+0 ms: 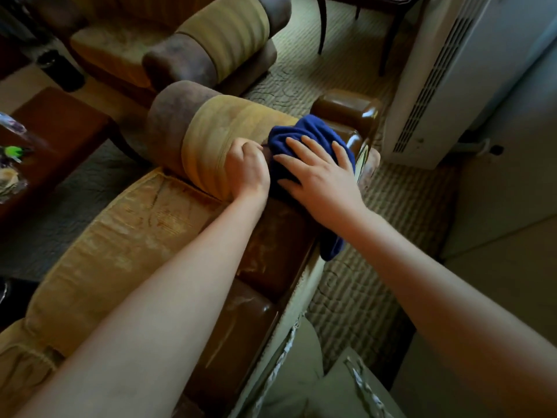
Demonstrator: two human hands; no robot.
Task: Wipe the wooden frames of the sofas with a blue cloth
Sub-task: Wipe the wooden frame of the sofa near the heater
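A person's right hand [316, 173] lies flat, fingers spread, pressing a blue cloth [304, 137] onto the glossy brown wooden frame [271, 245] along the sofa's back edge. The left hand [248, 168], fingers curled, grips the tan cushion roll [217, 137] just beside the cloth. The cloth is bunched, one end hanging over the frame's outer edge above patterned carpet [355, 282]. A white unit [446, 86] stands near the frame's far corner.

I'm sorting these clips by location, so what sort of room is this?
Probably a hotel room or lounge: two matching sofas with wooden frames, patterned carpet, a low table, and a white floor-standing air unit by the wall.
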